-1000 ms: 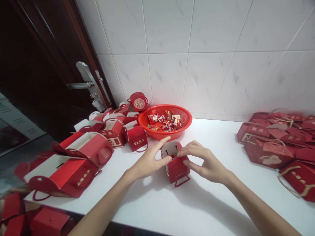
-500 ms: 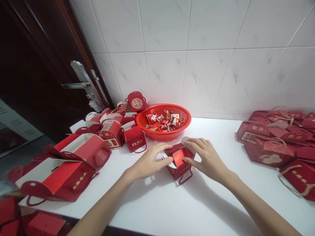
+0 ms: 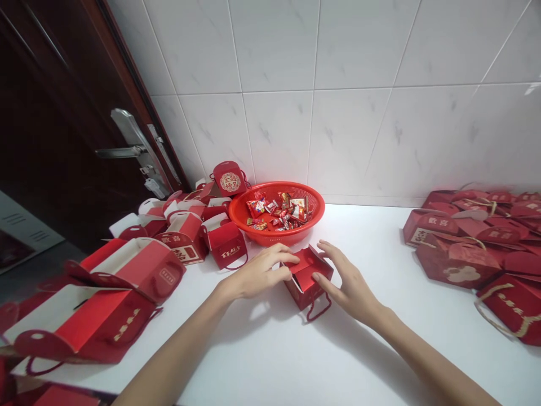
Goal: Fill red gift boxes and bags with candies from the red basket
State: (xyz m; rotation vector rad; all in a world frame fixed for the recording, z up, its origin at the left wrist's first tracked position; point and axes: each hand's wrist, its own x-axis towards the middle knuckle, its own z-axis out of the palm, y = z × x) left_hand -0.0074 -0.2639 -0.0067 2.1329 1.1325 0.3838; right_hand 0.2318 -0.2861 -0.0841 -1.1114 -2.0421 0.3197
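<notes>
A small red gift box [image 3: 301,298] stands on the white tabletop, its top panels partly folded inward and a dark red cord loop hanging at its front. My left hand [image 3: 257,273] grips the left upper edge, its fingers over the top and thumb lower down. At the right side, my right hand [image 3: 353,287] has its fingers spread, the thumb tip at the front panel and the forefinger near the back corner. Part of the box's left side is hidden by my left hand. Behind it is a red plastic basket [image 3: 276,234] with wrapped sweets [image 3: 285,213].
Open red gift boxes [image 3: 147,268] crowd the left of the table [image 3: 270,355], one upright box [image 3: 230,179] behind them. Closed boxes [image 3: 459,265] with cord handles are piled at the right. A tiled wall [image 3: 355,141] runs behind; a dark door [image 3: 54,113] stands at left.
The box's top panels have folded further inward, and the white rounded side flaps no longer show. My right fingers have straightened and spread. The view has shifted slightly.
</notes>
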